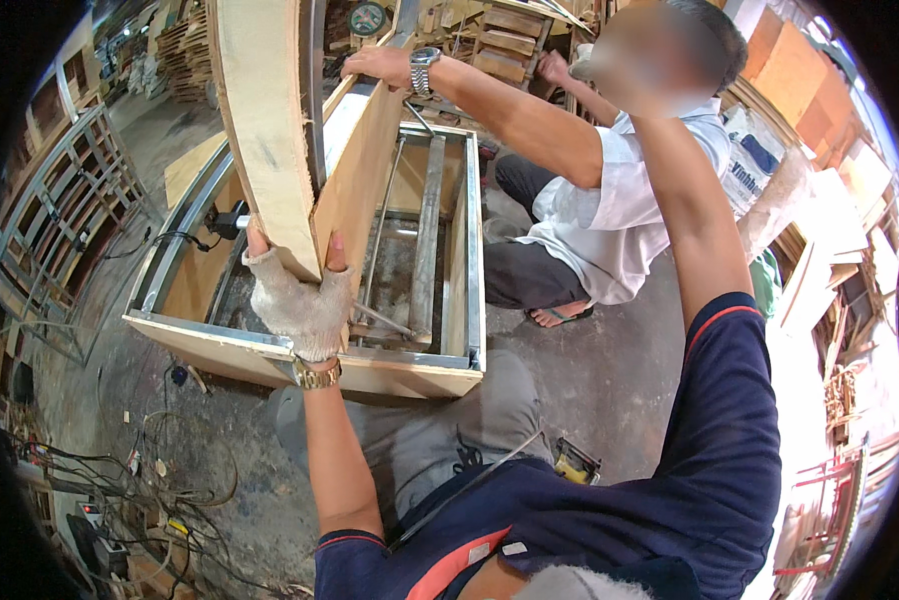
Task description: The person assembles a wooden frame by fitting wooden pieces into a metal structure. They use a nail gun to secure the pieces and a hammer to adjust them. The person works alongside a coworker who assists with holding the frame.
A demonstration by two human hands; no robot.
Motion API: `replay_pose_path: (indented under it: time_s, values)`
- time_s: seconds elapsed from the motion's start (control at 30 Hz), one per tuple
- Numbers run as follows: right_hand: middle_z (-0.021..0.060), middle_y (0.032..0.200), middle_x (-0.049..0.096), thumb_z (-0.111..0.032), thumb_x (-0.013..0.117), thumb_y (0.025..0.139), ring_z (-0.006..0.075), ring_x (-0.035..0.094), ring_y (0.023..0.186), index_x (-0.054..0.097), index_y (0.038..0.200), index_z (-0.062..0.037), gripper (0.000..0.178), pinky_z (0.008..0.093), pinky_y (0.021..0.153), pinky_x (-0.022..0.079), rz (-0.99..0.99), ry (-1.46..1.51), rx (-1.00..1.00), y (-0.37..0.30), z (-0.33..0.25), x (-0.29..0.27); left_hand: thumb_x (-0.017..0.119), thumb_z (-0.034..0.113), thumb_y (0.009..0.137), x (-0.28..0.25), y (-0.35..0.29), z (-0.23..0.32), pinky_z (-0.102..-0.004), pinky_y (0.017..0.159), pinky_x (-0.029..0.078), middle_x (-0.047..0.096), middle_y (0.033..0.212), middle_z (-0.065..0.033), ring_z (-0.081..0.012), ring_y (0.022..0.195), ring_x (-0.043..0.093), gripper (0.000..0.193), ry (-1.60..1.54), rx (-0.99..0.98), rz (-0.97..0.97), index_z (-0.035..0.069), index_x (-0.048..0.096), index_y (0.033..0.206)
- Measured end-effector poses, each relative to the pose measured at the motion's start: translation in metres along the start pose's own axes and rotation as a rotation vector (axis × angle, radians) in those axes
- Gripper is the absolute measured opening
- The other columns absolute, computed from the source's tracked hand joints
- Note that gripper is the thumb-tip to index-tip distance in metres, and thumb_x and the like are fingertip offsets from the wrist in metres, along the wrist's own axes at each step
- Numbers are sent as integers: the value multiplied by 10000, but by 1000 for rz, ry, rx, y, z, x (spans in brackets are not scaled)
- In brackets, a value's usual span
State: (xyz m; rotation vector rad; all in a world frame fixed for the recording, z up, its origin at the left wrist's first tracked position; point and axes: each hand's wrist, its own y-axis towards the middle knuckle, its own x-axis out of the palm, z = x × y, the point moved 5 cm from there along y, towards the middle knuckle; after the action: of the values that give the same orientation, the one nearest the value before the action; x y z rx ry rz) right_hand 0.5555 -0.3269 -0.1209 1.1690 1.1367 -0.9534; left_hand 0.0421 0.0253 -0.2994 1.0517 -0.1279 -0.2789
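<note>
My left hand [297, 298], in a worn fingerless work glove with a gold wristwatch below it, grips the lower end of a tall pale wooden board [264, 130] that stands nearly upright. A plywood panel [357, 175] stands edge-on against the board's right side, and my thumb rests on it. A seated co-worker in a white shirt holds the panel's top with one hand [381, 64] that wears a silver watch. My right arm [704, 250], in a navy sleeve, reaches up past the co-worker; its hand is hidden.
Below the board lies an open rectangular wooden frame [474, 250] with metal rails inside. A metal rack [59, 200] stands at the left. Tangled cables [159, 470] cover the floor at lower left. A yellow-black tool [575, 463] lies by my knee. Stacked timber and boards fill the back and right.
</note>
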Motion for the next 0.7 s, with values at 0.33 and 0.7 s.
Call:
replay_pose_path:
  time_s: [0.33,0.7]
  values:
    - [239,1118,729,-435,655,822,364,728,987,703,1164,-7,551,461,822,589,107,-166,-362,-111,-76,-29,846,347,859,1,-4,-4,-437,864,562,684,1209,-255,-354,1050,718,861,-51,-142,-37,11,409,1520]
    - [237,1001,726,-349,695,847,426,708,954,683,1093,-23,409,501,834,564,537,89,-474,-270,-119,-60,833,396,865,1,-6,-6,-428,872,567,668,1239,-247,-342,1063,715,865,-19,-163,-43,32,408,1524]
